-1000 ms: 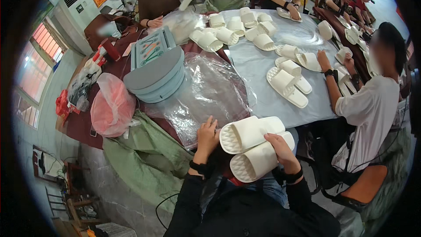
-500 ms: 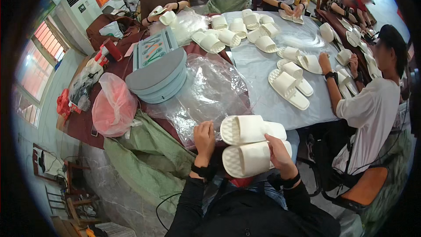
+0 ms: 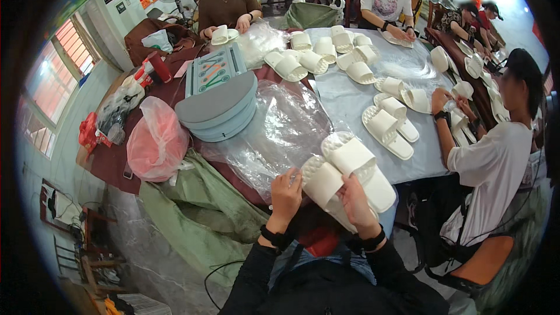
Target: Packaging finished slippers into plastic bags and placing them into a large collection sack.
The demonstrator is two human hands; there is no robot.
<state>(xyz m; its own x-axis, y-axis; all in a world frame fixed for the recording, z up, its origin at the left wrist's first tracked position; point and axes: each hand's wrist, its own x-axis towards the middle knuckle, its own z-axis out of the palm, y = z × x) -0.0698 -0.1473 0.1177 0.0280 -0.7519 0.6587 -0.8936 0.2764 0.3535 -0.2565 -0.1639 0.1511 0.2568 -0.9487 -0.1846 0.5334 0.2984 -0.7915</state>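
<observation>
My right hand [image 3: 357, 203] grips a pair of white slippers, thumb on top, where the two lie side by side. The far slipper [image 3: 350, 154] and the near slipper [image 3: 322, 179] slant, their textured ends up and to the left. My left hand [image 3: 286, 199] is closed with curled fingers, right by the end of the near slipper. Whether it pinches anything, such as thin film, I cannot make out. Beyond it a clear plastic sheet [image 3: 280, 119] lies crumpled on the table.
White slippers [image 3: 388, 133] lie on the grey-covered table [image 3: 344, 108]. To the left are grey-blue stacked cases [image 3: 217, 111], a pink plastic bag [image 3: 156, 140] and green sacking [image 3: 192, 210] hanging off the edge. A co-worker [image 3: 490, 146] sits at right beside an orange-seated chair [image 3: 483, 259]; others work across the table.
The pair of slippers has turned from lying level to slanting, with the far one raised. My left hand has shifted right and slightly down, closer to them.
</observation>
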